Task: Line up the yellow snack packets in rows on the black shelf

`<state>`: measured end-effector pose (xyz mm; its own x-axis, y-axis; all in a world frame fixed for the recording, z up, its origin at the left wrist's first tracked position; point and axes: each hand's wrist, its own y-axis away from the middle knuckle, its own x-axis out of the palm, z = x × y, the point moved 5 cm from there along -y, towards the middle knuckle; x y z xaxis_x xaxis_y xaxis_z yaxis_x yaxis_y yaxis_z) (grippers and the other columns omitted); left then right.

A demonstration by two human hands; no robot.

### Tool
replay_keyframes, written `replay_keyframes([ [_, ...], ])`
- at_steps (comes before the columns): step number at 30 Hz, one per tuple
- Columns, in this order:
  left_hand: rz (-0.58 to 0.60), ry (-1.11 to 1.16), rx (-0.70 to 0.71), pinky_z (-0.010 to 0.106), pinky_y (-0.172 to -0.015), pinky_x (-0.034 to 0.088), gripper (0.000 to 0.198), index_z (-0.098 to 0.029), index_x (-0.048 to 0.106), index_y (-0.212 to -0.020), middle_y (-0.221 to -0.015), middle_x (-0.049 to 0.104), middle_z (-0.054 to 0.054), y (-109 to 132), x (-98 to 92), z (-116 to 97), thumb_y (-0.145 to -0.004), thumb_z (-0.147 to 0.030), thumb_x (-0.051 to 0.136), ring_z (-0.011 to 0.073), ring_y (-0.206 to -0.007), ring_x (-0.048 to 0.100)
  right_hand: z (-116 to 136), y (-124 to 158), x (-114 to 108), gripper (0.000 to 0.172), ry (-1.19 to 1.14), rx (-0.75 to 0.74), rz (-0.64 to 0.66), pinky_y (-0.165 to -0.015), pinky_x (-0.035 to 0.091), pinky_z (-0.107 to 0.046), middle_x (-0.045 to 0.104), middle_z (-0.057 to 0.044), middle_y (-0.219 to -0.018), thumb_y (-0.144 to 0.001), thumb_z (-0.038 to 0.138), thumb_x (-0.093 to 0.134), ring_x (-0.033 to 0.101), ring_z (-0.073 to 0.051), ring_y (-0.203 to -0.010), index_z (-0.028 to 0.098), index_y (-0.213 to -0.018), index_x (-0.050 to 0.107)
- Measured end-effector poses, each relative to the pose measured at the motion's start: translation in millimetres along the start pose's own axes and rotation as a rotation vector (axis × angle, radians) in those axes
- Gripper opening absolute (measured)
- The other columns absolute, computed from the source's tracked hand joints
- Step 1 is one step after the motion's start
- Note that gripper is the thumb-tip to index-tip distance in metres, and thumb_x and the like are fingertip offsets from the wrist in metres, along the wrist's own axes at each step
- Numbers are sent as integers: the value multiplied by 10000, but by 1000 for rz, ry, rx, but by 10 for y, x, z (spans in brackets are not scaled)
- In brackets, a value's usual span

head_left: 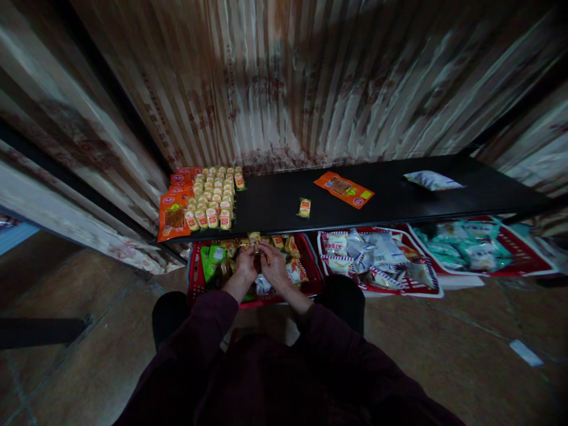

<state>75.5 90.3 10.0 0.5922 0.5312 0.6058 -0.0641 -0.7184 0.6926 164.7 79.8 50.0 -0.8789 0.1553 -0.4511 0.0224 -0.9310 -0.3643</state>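
Note:
My left hand (247,264) and my right hand (274,265) meet over a red basket (316,283) on the floor. Their fingers are closed around small yellow wrapped snacks; one snack pack (254,236) shows at the fingertips, and what lies deeper between the fingers is hidden. Inside the basket are a green packet (215,259) and several more yellow and gold wrapped snacks (293,247). Just above, on the black shelf (270,207), small yellow packs (215,198) stand in tight rows. A single yellow pack (304,207) lies apart from them.
Orange packets (172,216) line the shelf's left end. Another orange packet (344,189) and a pale bag (432,180) lie farther right. Beneath the shelf edge are a basket of white packets (377,254) and one of green packets (470,242). Striped curtain (284,89) hangs behind.

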Motion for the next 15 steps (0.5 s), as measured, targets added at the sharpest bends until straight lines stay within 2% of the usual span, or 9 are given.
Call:
replay_keyframes([
  [7, 2, 9, 26, 242, -621, 483, 64, -132, 593, -701, -607, 604, 22, -5, 48, -39, -732, -133, 537, 118, -575, 574, 135, -5, -1, 479, 84, -75, 52, -1035, 393, -421, 611, -77, -1216, -751, 81, 405, 522, -204, -1164, 196, -1172, 601],
  [11, -22, -23, 46, 222, -594, 464, 40, -122, 598, -737, -587, 594, 11, -37, 27, -52, -715, -141, 570, 106, -546, 560, 108, -8, 15, 430, 134, -45, 63, -1045, 386, -420, 593, -93, -1244, -822, 153, 392, 511, -212, -1185, 177, -1207, 582],
  [15, -10, -41, 109, 215, -602, 455, 98, -127, 608, -776, -632, 615, 11, -48, 11, -59, -687, -167, 617, 103, -566, 567, 70, 4, 28, 395, 134, -8, 47, -1044, 390, -414, 585, -106, -1251, -866, 229, 384, 509, -216, -1191, 167, -1198, 588],
])
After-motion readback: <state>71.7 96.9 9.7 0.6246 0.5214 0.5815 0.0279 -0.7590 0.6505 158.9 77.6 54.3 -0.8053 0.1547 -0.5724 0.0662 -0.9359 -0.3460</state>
